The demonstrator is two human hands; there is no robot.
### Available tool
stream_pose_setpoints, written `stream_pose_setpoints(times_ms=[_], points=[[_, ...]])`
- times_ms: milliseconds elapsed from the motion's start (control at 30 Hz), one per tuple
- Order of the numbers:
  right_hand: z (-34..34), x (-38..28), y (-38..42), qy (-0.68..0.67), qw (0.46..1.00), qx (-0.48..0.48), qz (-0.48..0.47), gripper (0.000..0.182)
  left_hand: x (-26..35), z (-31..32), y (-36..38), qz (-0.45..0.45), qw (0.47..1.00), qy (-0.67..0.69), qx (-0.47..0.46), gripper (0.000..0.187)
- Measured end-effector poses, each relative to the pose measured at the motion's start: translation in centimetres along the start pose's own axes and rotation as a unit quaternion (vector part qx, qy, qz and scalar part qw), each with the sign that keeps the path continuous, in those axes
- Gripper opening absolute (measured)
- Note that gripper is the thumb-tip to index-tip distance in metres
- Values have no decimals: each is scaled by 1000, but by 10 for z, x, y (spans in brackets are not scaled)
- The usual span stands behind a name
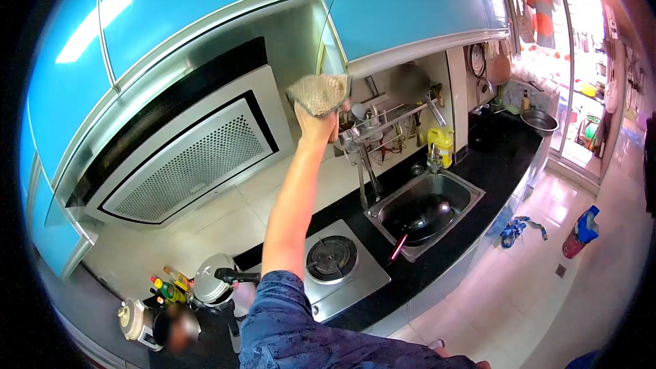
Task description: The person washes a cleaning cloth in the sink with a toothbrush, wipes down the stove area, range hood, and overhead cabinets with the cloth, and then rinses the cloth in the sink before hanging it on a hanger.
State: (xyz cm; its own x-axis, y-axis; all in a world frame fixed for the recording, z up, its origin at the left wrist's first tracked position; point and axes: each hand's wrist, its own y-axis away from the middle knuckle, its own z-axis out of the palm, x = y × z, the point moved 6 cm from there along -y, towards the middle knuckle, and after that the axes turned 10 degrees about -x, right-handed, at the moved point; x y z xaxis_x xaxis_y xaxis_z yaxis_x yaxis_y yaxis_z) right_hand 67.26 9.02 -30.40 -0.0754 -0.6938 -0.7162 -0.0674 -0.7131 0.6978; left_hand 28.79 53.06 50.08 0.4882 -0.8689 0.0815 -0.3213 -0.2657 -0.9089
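Observation:
My left arm stretches up in front of the range hood. My left hand [316,124] holds a tan, mesh-textured cloth [318,94], which covers most of my fingers. The cloth is up beside the lower right corner of the hood's glass panel [326,17], just under the blue wall cabinets [410,0]. To the left of my wrist is the range hood [191,160] with its perforated grille. Below my forearm is the gas stove [331,260]. My right hand is out of the picture.
A sink [471,193] holds a dark pan [427,222] with its handle over the front rim. Behind it are a metal dish rack [389,125] and a yellow jug [441,145]. A lidded pot [214,279] and bottles [169,290] stand left. On the floor lies a blue cloth [517,231].

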Motion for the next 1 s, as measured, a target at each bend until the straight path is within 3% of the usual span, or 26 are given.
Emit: stream_pose_setpoints(times_ms=[100,200,300,333,367,433,533,633,767,833,933,1000], points=[[-12,-6,5,-22,1000,8,-18,21,31,1,-25,62,996,-47,41,12],[-27,-22,1,-35,998,10,-41,22,42,31,-59,169,972,-161,-2,16],[-48,-50,-16,-42,997,8,-68,23,42,66,-115,169,921,-335,-100,17],[-55,-61,-24,-44,996,5,-80,24,44,66,-134,80,918,-356,-152,15],[-64,-72,-30,-46,995,3,-89,24,19,64,-146,37,854,-513,-80,19],[-84,-89,-42,-45,993,-7,-112,25,32,63,-140,108,838,-535,-4,20],[-115,-111,-59,-51,987,-20,-148,27,14,78,-113,-27,836,-521,-170,21],[-137,-146,-85,-28,990,-40,-134,27,21,71,-99,-122,793,-538,-261,21],[-165,-177,-104,-13,990,-56,-132,27,26,52,-79,-176,808,-521,-212,15],[-173,-189,-113,-10,989,-67,-131,27,29,39,-68,-89,873,-471,-89,16],[-177,-201,-124,-9,989,-79,-124,28,47,50,-88,-281,870,-346,-210,14],[-181,-207,-129,-5,989,-86,-122,28,42,50,-87,-178,900,-381,-113,14]])
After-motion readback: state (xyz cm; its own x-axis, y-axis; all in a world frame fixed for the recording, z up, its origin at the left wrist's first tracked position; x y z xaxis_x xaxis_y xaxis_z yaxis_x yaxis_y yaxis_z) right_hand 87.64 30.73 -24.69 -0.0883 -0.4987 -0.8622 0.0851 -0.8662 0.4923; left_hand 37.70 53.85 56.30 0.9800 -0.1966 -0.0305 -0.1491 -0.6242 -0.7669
